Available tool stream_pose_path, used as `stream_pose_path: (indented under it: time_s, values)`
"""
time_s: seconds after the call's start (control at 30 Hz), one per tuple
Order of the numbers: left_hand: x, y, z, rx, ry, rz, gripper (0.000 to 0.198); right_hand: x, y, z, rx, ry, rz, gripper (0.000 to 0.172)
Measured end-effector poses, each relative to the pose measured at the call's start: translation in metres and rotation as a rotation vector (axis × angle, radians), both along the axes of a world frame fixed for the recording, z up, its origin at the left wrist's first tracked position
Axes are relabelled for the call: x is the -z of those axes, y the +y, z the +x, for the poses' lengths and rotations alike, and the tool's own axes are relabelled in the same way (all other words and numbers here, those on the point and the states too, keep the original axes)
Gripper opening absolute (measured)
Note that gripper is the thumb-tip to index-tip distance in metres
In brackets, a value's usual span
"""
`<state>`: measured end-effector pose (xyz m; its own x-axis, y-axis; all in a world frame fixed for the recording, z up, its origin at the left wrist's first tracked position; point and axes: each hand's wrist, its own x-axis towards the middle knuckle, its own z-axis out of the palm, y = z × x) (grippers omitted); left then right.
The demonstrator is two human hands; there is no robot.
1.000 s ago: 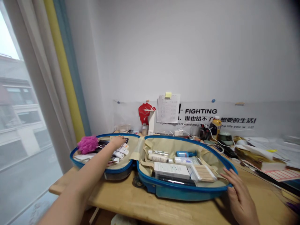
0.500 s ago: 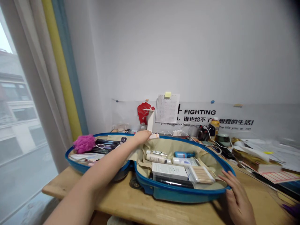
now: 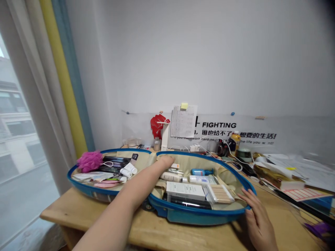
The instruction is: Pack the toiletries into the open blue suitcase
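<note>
A blue case [image 3: 199, 217] with a beige lining lies spread open on the wooden table. My left hand [image 3: 166, 161] reaches into the back left of its right half, fingers closed on a small white box [image 3: 175, 166] with an orange mark. Just in front of that box lie a clear tube [image 3: 176, 172] and a cream tube [image 3: 171, 177]. At the right end, my right hand [image 3: 258, 216] grips the rim, fingers over the edge and thumb outside. Nearby are a pack of cotton swabs [image 3: 220, 193], a white box [image 3: 185, 190] and a blue pump bottle [image 3: 201, 172].
In the case's left half are a pink bath puff [image 3: 90, 161], white tubes [image 3: 128, 169] and dark slim packs [image 3: 115, 164]. Behind stand a white lamp [image 3: 164, 137] and a yellow-labelled bottle [image 3: 234, 143]. Papers [image 3: 295, 170] and cables lie at the right.
My left hand has lowered the small white box from the back rim down into the right half. My right hand stays at the rim. The view has shifted slightly.
</note>
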<state>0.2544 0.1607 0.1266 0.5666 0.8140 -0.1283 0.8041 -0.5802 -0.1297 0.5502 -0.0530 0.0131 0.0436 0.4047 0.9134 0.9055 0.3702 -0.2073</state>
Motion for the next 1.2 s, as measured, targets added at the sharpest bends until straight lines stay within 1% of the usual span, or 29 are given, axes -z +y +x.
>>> stream_pose_path:
  time_s: [0.1,0.2,0.27,0.33,0.37,0.43,0.5,0.53,0.6,0.7,0.83,0.93,1.0,1.07,1.1,1.2]
  values:
    - [-0.008,-0.006,-0.005,0.024,-0.061,0.014,0.037,0.002,0.002,0.002,0.000,-0.012,0.007,0.038]
    - [-0.024,-0.011,-0.026,0.050,-0.164,0.083,0.032,0.002,0.002,0.003,0.006,-0.039,0.022,0.038]
    - [-0.037,-0.012,-0.052,0.030,-0.214,0.143,0.033,0.002,0.002,0.003,0.004,-0.046,0.020,0.037]
    - [-0.046,-0.011,-0.088,-0.031,-0.219,0.178,0.035,0.001,0.002,0.002,-0.006,-0.044,0.023,0.036]
    - [-0.048,-0.011,-0.109,-0.069,-0.203,0.179,0.035,0.001,0.001,0.002,-0.011,-0.043,0.022,0.036]
    - [-0.047,-0.011,-0.148,-0.138,-0.142,0.147,0.032,0.000,0.001,0.001,-0.014,-0.046,0.014,0.037]
    - [-0.039,-0.014,-0.181,-0.187,-0.069,0.089,0.032,0.000,0.001,0.001,-0.016,-0.041,0.006,0.037]
    - [-0.034,-0.017,-0.193,-0.202,-0.038,0.061,0.035,0.000,0.001,0.001,-0.017,-0.034,0.004,0.036]
    - [-0.023,-0.021,-0.209,-0.209,0.003,0.012,0.043,0.000,0.001,0.000,-0.018,-0.018,0.009,0.036]
    - [-0.013,-0.024,-0.216,-0.179,0.024,-0.032,0.049,-0.001,0.001,-0.001,-0.019,-0.012,0.005,0.034]
    - [-0.007,-0.022,-0.210,-0.144,0.046,-0.047,0.044,0.000,0.001,-0.001,-0.017,-0.007,0.005,0.034]
    - [-0.002,-0.022,-0.205,-0.152,0.068,-0.003,0.044,0.000,0.001,-0.002,-0.017,0.006,0.004,0.036]
    - [-0.002,-0.024,-0.204,-0.172,0.058,0.045,0.041,0.000,0.000,-0.003,-0.020,0.009,-0.005,0.036]
    - [-0.008,-0.027,-0.201,-0.184,0.032,0.085,0.038,-0.001,0.000,-0.003,-0.020,0.015,-0.012,0.037]
    - [-0.013,-0.029,-0.199,-0.178,0.001,0.112,0.038,-0.001,0.000,-0.003,-0.019,0.020,-0.014,0.038]
    - [-0.039,-0.035,-0.179,-0.104,-0.205,0.243,0.038,0.000,0.000,-0.001,-0.013,0.038,-0.018,0.040]
